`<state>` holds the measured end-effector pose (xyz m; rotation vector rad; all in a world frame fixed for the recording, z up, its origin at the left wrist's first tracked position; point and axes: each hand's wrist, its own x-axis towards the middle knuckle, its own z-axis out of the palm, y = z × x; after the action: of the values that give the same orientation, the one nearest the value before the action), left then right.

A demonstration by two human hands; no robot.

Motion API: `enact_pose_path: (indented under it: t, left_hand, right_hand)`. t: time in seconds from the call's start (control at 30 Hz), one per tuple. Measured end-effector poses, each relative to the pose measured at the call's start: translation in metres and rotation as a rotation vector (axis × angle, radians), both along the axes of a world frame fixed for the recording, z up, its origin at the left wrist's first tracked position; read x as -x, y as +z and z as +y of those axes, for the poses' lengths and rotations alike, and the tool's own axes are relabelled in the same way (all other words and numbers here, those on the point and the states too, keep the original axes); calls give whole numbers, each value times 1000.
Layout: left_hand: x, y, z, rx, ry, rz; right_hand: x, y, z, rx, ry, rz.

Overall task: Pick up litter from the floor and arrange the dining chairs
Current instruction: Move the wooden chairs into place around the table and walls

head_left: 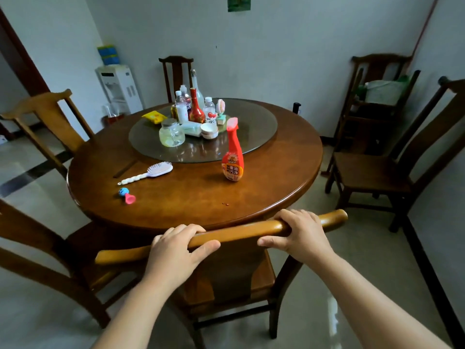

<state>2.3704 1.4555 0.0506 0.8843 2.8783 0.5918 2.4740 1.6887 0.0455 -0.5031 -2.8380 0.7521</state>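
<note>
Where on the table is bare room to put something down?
Bare wood lies on the table between the spray bottle and the near edge, and right of the bottle. The glass turntable is crowded at its left with bottles and bowls.

On the round wooden table (264,187) a red spray bottle (232,157) stands upright near the glass turntable (254,127). A white hairbrush (148,173) lies left of the bottle, and a small blue and pink toy (127,195) lies near the brush handle. A water dispenser (120,89) stands behind the table by the wall.
</note>
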Motion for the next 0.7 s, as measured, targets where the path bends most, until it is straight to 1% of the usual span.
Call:
enact_pose_path:
  t: [0.1,0.23,0.3,0.4,0.53,0.7]
  left_hand:
    - [-16,11,37,28,-10,5]
    - [-42,19,110,-86,-5,-12]
    - [-56,20,151,-101,-3,6]
    - [-79,19,219,-115,5,-2]
    - [-113,19,301,-126,-19,-23]
    - [-139,17,388,-27,-126,-79]
  right_hand:
    - [-11,-4,37,-52,105,22]
    - [-34,-3,92,-149,194,48]
    - [-48,0,123,-163,208,65]
    - [-81,4,182,-149,157,62]
    - [-135,4,271,-119,25,22]
    - [-191,-6,367,-44,-167,-10]
